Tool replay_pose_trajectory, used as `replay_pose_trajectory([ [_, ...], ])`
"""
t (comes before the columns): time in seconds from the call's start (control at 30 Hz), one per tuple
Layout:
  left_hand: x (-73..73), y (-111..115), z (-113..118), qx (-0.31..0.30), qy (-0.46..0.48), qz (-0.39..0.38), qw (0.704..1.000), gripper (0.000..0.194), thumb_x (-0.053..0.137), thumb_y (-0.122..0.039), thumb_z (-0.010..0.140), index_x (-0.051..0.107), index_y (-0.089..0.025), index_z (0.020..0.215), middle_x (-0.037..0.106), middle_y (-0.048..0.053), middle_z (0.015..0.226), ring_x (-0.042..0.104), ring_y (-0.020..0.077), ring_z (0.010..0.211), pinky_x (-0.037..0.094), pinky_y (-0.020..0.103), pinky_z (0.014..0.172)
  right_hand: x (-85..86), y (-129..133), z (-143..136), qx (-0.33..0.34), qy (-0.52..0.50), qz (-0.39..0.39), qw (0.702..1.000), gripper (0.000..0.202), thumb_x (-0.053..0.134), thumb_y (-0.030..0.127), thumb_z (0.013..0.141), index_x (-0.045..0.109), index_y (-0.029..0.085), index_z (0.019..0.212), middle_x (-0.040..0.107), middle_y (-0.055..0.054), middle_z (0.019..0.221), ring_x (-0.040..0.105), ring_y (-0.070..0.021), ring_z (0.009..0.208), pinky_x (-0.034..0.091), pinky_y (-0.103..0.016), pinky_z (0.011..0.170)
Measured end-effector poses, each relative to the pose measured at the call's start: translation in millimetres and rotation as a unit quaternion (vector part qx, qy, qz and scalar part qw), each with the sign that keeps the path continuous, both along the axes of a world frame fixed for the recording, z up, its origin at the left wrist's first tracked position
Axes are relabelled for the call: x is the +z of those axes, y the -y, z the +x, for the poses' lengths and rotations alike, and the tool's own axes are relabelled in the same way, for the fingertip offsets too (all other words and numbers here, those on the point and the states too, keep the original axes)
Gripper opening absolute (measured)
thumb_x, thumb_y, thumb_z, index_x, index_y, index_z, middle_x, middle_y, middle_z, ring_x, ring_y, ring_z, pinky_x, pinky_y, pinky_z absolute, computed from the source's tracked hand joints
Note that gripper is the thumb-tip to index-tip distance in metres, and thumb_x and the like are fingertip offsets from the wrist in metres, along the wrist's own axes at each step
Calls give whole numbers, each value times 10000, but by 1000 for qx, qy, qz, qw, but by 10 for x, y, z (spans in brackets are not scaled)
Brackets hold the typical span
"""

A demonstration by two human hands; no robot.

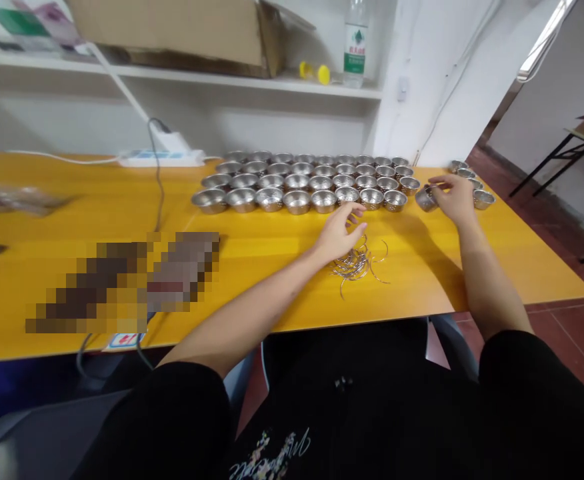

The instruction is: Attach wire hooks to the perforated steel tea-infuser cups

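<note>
My right hand (455, 197) pinches a small perforated metal cup (426, 199) by its side and holds it tilted, between two groups of such cups. Loosely curved, with thumb and fingers apart, my left hand (341, 232) hovers just above a pile of thin curved metal wires (356, 265). Nothing shows between its fingers. Several rows of metal cups (297, 200) stand upright behind the left hand. Past the right hand, a short line of the same cups (483, 199) runs along the right side of the table.
The yellow table (282, 267) carries a power strip (162, 157) with cables and two blurred-out items (182, 270) on the left. Above it, a white shelf (197, 75) holds a cardboard box (172, 33) and a water bottle (356, 47).
</note>
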State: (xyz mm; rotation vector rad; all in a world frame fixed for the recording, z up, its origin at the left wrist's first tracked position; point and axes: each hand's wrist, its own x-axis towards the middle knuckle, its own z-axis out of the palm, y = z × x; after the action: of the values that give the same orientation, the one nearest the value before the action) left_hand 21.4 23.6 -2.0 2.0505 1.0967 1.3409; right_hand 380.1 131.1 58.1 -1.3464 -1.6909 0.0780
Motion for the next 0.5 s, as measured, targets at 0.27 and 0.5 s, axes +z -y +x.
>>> replay_pose_trajectory([
  [0.27,-51,-15,38,-14,-3,5,1000,295,745,-177,1021,700,-241,1306,809,97,1283,765,226,1098,637,422,976,372,16,1100,-189,-64,-33,979,355,821,79,898,913,-110,1185,878,-368,1084,785,-188,844,533,-393,785],
  [0.5,-88,-29,41,-4,4,19,1000,296,755,-166,1012,714,-245,1294,820,84,1271,769,216,1079,638,406,964,-39,203,1675,-328,-59,-100,938,281,903,110,853,979,91,1122,909,-209,995,736,-228,803,579,-375,846],
])
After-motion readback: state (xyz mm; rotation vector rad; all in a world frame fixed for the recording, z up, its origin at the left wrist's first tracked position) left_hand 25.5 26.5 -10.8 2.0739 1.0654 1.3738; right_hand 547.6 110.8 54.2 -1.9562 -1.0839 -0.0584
